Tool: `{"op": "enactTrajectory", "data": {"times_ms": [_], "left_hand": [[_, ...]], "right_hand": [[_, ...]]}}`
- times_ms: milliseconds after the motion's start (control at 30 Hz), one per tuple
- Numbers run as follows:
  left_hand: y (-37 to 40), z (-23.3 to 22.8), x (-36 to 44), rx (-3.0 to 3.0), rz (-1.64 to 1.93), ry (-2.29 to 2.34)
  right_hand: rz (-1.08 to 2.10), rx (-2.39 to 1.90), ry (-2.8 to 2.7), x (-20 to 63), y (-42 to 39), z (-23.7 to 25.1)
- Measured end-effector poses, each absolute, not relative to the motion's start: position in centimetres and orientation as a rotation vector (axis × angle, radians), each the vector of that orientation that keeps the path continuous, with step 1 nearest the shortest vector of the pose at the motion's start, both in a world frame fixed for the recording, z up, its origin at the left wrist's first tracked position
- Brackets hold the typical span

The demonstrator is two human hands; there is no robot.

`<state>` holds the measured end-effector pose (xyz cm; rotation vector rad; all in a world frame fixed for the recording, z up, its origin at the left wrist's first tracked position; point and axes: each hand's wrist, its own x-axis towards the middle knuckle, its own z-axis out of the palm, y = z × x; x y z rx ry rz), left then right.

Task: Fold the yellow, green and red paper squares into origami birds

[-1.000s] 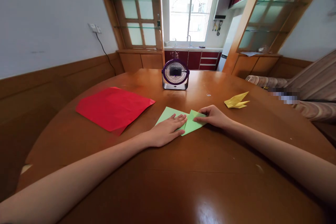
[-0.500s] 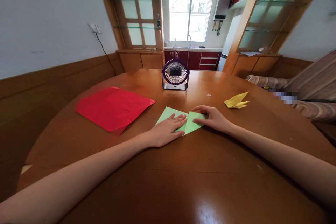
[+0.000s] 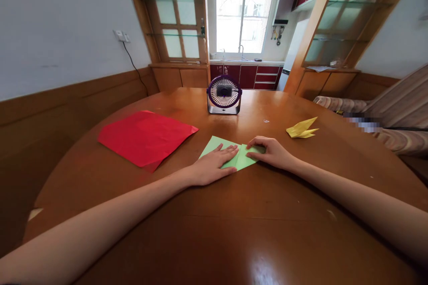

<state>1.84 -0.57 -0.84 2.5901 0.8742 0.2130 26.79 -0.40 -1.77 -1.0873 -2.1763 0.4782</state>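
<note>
A light green sheet of paper [image 3: 210,146], with a folded flap on its right side, lies on the table in front of me. My left hand [image 3: 213,167] rests flat across its left part, fingers stretched out and pressing it down. At the flap's right end, my right hand [image 3: 272,152] is curled, with thumb and fingers gripping the green paper. Part of the sheet is hidden under both hands.
On the round brown wooden table [image 3: 214,245], a red sheet of paper [image 3: 143,138] lies to the left. A folded yellow paper piece [image 3: 302,128] sits at the right. Behind the green paper stands a small purple fan [image 3: 224,92]. A striped sofa [image 3: 397,102] is beyond the right edge.
The flap under my right hand has shifted slightly, and its upper edge sits a little lower. My right hand has moved marginally rightward; my left hand stays on the sheet.
</note>
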Motion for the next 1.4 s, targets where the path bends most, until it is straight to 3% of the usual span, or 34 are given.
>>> {"op": "enactTrajectory", "data": {"times_ms": [767, 1400], "left_hand": [[-0.63, -1.03, 1.41, 2.576, 0.238, 0.808], [-0.43, -1.24, 1.48, 2.626, 0.328, 0.711]], "right_hand": [[0.572, -1.092, -2.139, 27.22, -0.24, -1.81], [0.323, -1.121, -2.336, 27.07, -0.34, -1.93]]}}
